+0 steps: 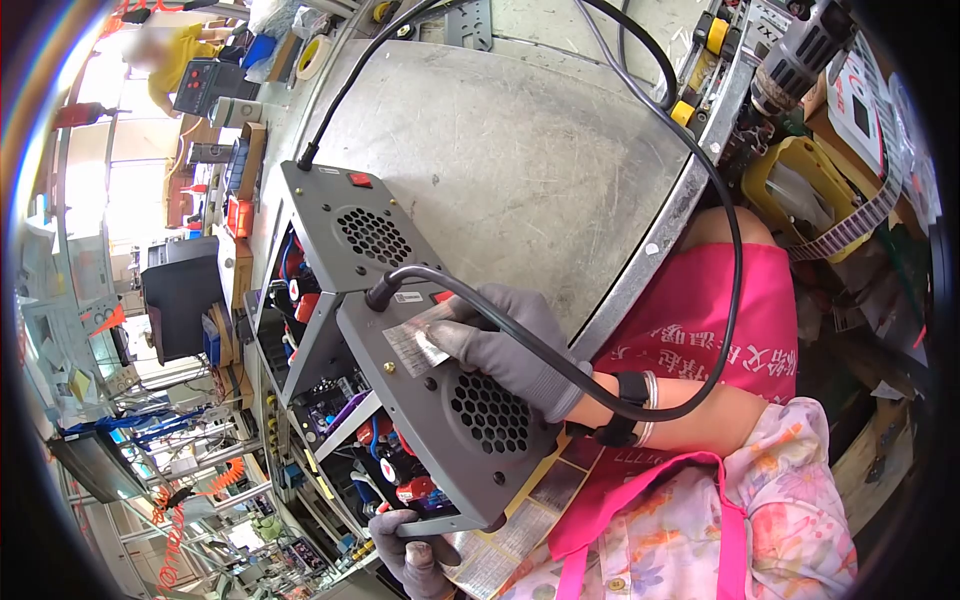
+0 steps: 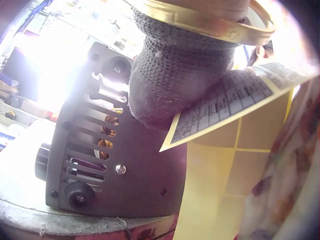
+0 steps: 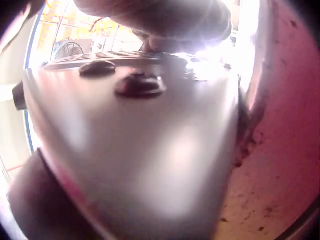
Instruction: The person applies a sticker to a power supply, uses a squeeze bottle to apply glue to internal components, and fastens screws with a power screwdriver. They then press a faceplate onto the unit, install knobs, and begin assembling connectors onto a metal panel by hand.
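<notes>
A grey metal device case [image 1: 470, 470] with a honeycomb vent stands before me, its open side showing red and blue parts. My right hand [image 1: 510, 345], in a grey glove, has its thumb and fingers on a silver label [image 1: 408, 345] that overlaps the case's panel. In the right wrist view, fingers [image 3: 165, 17] reach across the panel. Low in the head view, my gloved left hand [image 1: 408, 555] grips a yellow-backed label sheet [image 1: 500, 550] beside the case's lower corner. The left wrist view shows that sheet [image 2: 220, 107] bent up near the slotted case side [image 2: 145, 175].
A second grey case [image 1: 320, 205] stands behind the first on the metal-topped table [image 1: 520, 150]. A black cable [image 1: 735, 300] loops over my right arm. To the right are a power drill [image 1: 800, 60] and a yellow bin [image 1: 800, 180]. Another person [image 1: 180, 65] is at far left.
</notes>
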Motion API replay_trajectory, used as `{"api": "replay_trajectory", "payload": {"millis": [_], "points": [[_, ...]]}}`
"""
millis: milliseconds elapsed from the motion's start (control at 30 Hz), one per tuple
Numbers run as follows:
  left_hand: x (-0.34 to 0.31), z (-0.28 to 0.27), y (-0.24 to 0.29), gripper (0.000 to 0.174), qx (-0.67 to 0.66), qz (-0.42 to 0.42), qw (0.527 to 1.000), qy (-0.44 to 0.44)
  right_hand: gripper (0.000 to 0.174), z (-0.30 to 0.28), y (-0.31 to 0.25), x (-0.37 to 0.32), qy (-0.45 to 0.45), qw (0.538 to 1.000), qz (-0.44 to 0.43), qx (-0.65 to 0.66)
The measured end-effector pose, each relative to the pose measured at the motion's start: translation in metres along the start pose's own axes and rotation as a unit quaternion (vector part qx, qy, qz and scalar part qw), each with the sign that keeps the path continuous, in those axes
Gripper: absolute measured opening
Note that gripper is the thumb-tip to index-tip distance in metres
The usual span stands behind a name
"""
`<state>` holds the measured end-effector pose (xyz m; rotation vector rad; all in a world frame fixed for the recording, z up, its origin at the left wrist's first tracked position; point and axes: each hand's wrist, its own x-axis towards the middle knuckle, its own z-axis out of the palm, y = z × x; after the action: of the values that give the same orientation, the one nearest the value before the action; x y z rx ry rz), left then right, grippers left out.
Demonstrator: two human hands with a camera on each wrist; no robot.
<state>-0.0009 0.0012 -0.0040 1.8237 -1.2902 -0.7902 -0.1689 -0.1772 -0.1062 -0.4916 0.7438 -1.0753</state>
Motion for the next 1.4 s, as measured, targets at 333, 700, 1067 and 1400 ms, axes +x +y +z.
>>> {"api": "replay_trajectory", "payload": {"millis": [333,700,1067,1400], "points": [[-0.002,-0.009,-0.016,0.054,0.013,0.025,1.000,-0.002,0.033,-0.002,-0.004,-0.001,0.011,0.866,-0.262,-0.426],[-0.002,-0.004,-0.021,0.069,-0.045,0.008,0.999,0.018,0.052,-0.008,0.008,-0.026,-0.011,0.603,-0.281,-0.746],[0.009,0.009,0.013,0.052,0.003,0.306,0.884,-0.354,0.020,-0.030,-0.032,-0.141,-0.174,0.800,-0.346,-0.459],[0.009,0.055,0.056,0.062,0.069,0.330,0.889,-0.311,0.018,-0.057,-0.065,-0.182,-0.182,0.791,-0.303,-0.500]]}}
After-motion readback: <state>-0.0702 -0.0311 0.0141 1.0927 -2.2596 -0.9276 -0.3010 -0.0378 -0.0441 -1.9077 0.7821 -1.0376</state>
